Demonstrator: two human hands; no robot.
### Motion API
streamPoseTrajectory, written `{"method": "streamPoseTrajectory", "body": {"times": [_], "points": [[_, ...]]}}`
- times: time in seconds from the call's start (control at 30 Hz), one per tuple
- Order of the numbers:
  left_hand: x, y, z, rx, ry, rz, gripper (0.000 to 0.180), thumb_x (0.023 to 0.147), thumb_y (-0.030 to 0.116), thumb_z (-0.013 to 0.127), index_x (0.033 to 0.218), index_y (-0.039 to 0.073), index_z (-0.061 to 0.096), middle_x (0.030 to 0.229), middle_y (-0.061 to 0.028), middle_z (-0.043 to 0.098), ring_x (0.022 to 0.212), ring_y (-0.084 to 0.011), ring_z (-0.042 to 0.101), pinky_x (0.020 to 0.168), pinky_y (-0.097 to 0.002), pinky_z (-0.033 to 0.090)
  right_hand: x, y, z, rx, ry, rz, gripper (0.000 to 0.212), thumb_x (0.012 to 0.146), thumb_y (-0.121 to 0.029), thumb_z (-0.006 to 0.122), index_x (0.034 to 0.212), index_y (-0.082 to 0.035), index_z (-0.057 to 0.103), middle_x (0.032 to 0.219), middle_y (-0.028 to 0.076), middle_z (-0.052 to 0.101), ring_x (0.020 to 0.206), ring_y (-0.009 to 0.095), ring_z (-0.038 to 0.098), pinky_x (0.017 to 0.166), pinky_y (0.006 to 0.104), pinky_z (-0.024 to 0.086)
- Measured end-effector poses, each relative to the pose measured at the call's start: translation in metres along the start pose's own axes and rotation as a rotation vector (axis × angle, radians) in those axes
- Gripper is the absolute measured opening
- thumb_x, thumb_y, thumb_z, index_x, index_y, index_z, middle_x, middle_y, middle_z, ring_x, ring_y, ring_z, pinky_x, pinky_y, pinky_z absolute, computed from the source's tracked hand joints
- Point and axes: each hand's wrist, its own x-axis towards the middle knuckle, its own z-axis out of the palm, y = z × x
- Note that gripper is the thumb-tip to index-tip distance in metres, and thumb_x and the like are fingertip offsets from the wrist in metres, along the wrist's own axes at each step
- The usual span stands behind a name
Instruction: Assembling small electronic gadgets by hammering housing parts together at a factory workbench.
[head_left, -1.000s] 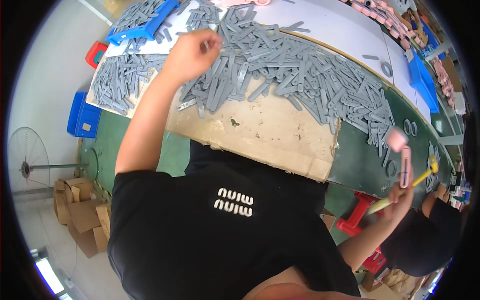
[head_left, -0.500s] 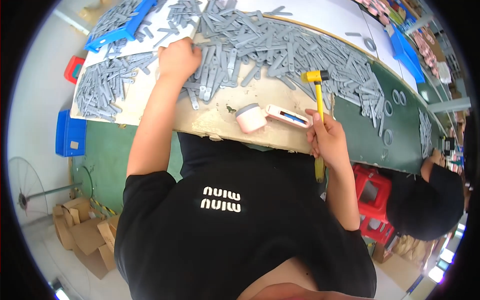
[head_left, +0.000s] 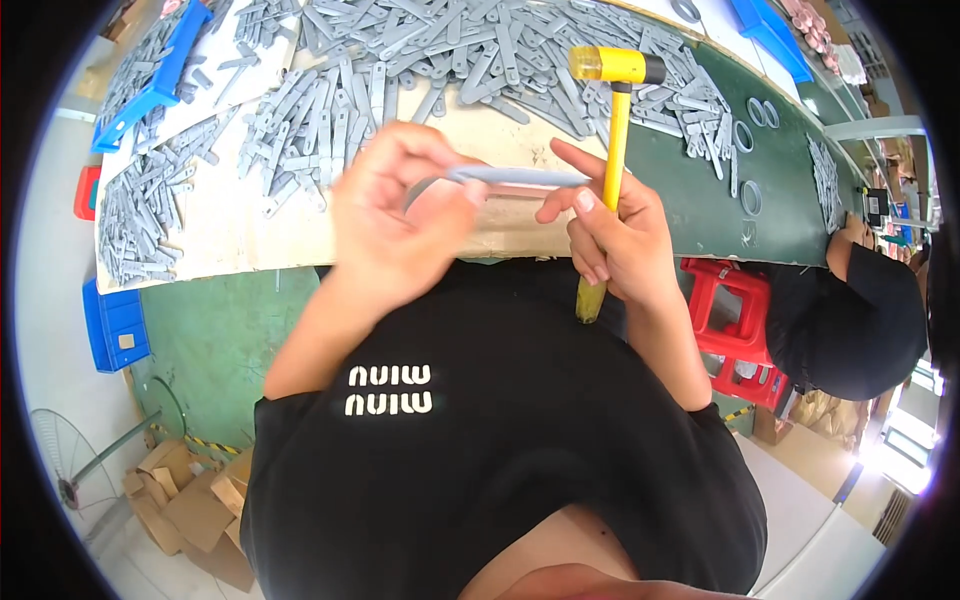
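Note:
My left hand (head_left: 395, 215) is blurred but closed, with a flat grey plastic strip (head_left: 525, 177) pinched between thumb and fingers. Level above the table's near edge, the strip points toward my right hand (head_left: 628, 235). Under it shows part of a pale pink device (head_left: 520, 191) with a grey-rimmed round end; my left hand hides most of it, and I cannot tell whether it is held or resting. A yellow-handled mallet (head_left: 618, 135) stands upright in my right hand, its yellow and black head uppermost. That hand's thumb and index finger are at the strip's far end.
Loose grey strips (head_left: 470, 45) heap over the worktable (head_left: 290, 235). Grey rings (head_left: 751, 198) lie on the green mat (head_left: 690, 215) at right. A blue bin (head_left: 150, 75) stands at far left. Another person (head_left: 850, 320) sits at right, beside red stools (head_left: 725, 305).
My left hand has come back from the strip pile toward my right hand, bringing a grey strip over the pink device. The mallet has risen slightly with my right hand. The view has shifted.

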Motion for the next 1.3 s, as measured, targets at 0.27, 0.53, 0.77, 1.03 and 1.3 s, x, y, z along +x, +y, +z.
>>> {"method": "streamPoseTrajectory", "body": {"times": [0.27, 0.53, 0.77, 1.03, 1.3], "points": [[0.0, -0.025, 0.018, 0.999, -0.043, 0.461, 0.046, 0.081, 0.013, 0.085, 0.12, 0.001, 0.064, 0.108, -0.0111, 0.075, 0.095, -0.0248, 0.069, 0.087, -0.0395, 0.051, 0.011, 0.018, -0.03, -0.05, 0.194, -0.062, 0.016, 0.108, -0.012, 0.062, 0.105, 0.002, 0.067, 0.082, 0.011, 0.067, 0.042, 0.009, 0.044, 0.041, 0.0272, 0.038], [0.003, -0.046, 0.022, 1.209, -0.186, 0.507, 0.047, 0.085, 0.006, 0.077, 0.131, 0.005, 0.069, 0.101, -0.0068, 0.074, 0.097, -0.028, 0.068, 0.096, -0.0463, 0.049, 0.017, 0.037, -0.031, -0.028, 0.283, -0.004, 0.021, 0.107, -0.018, 0.061, 0.103, 0.002, 0.067, 0.084, 0.012, 0.066, 0.043, 0.013, 0.046, 0.042, 0.0292, 0.039], [0.007, -0.05, 0.016, 1.146, -0.214, 0.584, 0.033, 0.079, 0.001, 0.073, 0.111, 0.008, 0.078, 0.101, -0.0035, 0.075, 0.094, -0.0245, 0.069, 0.088, -0.0382, 0.055, 0.003, 0.041, -0.046, 0.137, 0.28, -0.141, 0.027, 0.106, -0.018, 0.057, 0.103, 0.007, 0.066, 0.084, 0.013, 0.063, 0.043, 0.014, 0.046, 0.041, 0.0304, 0.039], [0.021, -0.056, 0.002, 1.108, -0.344, 0.688, 0.023, 0.076, 0.001, 0.077, 0.096, 0.011, 0.08, 0.104, -0.0026, 0.076, 0.084, -0.0221, 0.068, 0.067, -0.034, 0.057, -0.006, 0.045, -0.057, 0.057, 0.284, -0.08, 0.017, 0.104, -0.007, 0.062, 0.106, 0.007, 0.072, 0.079, 0.01, 0.067, 0.045, 0.01, 0.048, 0.043, 0.0282, 0.043], [0.034, -0.045, -0.014, 0.989, -0.515, 0.539, 0.025, 0.079, 0.014, 0.087, 0.1, 0.008, 0.075, 0.094, -0.003, 0.076, 0.077, -0.0206, 0.066, 0.063, -0.0338, 0.055, -0.004, 0.039, -0.047, 0.005, 0.265, -0.078, 0.018, 0.105, -0.003, 0.062, 0.113, 0.008, 0.073, 0.081, 0.01, 0.069, 0.047, 0.007, 0.05, 0.044, 0.0251, 0.042]]}}
